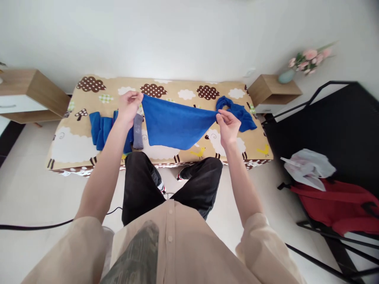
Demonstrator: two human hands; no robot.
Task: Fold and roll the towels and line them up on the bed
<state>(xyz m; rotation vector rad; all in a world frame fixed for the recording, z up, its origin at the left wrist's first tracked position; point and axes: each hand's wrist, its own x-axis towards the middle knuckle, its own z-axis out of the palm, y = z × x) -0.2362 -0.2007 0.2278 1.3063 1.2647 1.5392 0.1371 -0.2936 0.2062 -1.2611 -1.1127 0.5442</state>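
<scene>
Left hand (128, 106) and right hand (227, 124) each pinch a corner of the blue cloth (174, 124), stretched mid-frame above the table (74, 146); its sagging middle hides the tabletop behind. Left forearm partly covers folded blue cloths (100, 128) and a grey roll (138, 132); a crumpled blue cloth (237, 110) lies right of centre.

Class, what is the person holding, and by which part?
A blue cloth, held up by two top corners: left hand on one, right hand on the other.
</scene>
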